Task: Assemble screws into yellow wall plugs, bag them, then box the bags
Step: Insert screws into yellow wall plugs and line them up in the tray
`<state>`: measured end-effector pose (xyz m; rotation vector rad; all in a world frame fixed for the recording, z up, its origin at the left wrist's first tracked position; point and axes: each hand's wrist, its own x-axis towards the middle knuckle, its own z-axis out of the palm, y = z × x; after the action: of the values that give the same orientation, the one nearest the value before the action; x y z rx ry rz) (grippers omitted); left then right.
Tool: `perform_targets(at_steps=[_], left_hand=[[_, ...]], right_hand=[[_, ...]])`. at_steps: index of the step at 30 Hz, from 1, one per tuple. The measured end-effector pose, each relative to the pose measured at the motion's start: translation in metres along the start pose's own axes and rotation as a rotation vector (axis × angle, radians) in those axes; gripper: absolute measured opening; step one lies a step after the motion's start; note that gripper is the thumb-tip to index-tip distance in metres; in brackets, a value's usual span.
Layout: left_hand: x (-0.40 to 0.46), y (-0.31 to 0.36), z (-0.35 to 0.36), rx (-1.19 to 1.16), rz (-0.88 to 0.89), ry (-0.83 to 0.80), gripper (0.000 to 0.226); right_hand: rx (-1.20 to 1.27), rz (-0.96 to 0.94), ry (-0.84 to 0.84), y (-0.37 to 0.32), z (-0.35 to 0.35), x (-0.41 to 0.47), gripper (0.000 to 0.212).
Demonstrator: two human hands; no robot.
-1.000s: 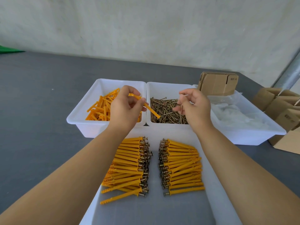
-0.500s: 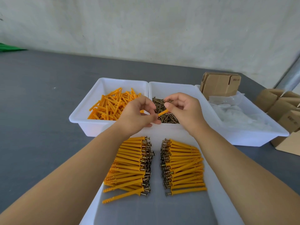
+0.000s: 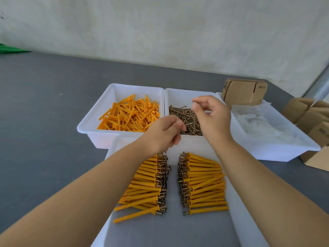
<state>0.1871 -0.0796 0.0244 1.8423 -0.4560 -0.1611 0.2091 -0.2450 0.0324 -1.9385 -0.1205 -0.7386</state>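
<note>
My left hand (image 3: 164,132) hovers over the near rim of the screw bin (image 3: 178,94) with its fingers curled; what it holds, if anything, is hidden. My right hand (image 3: 211,118) is raised above the loose brown screws (image 3: 185,115) and pinches a small metal screw head (image 3: 195,102) between thumb and forefinger. Loose yellow wall plugs (image 3: 130,114) fill the white bin (image 3: 92,122) on the left. On the near white tray (image 3: 170,227) lie two rows of assembled plugs, a left row (image 3: 146,189) and a right row (image 3: 204,186), with their screw heads facing the middle.
A third white bin (image 3: 277,148) on the right holds clear plastic bags (image 3: 263,125). Flat cardboard boxes (image 3: 244,91) stand behind it, and more cardboard boxes (image 3: 313,118) sit at the far right. The grey table (image 3: 44,113) extends to the left; a wall rises behind.
The hands were joined over the screw bin on a yellow plug. They have separated: the right hand rose and moved right, the left dropped toward me. The plug is no longer visible.
</note>
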Motion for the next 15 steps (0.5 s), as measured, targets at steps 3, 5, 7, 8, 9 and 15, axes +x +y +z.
perform_targets(at_steps=[3, 5, 7, 8, 9, 15], left_hand=[[-0.0009, -0.0018, 0.0055, -0.034, -0.061, -0.07, 0.023], [-0.0001, -0.0035, 0.0065, -0.03, -0.068, -0.077, 0.023], [0.0002, -0.004, 0.0069, -0.066, -0.081, -0.087, 0.024], [0.0001, -0.004, 0.0073, -0.084, -0.082, -0.092, 0.024], [0.0002, -0.0038, 0.0076, -0.1, -0.08, -0.095, 0.025], [0.0026, -0.005, 0.007, -0.178, -0.091, -0.081, 0.027]], right_hand=[[0.307, 0.214, 0.007, -0.0012, -0.0061, 0.0033, 0.011], [0.393, 0.28, -0.009, -0.0016, -0.008, 0.0041, 0.009], [0.389, 0.269, -0.03, -0.0008, -0.0073, 0.004, 0.008], [0.376, 0.253, -0.032, -0.0003, -0.0064, 0.0039, 0.008], [0.364, 0.239, -0.026, 0.0004, -0.0057, 0.0043, 0.008], [0.358, 0.217, 0.03, 0.0055, -0.0085, 0.0071, 0.012]])
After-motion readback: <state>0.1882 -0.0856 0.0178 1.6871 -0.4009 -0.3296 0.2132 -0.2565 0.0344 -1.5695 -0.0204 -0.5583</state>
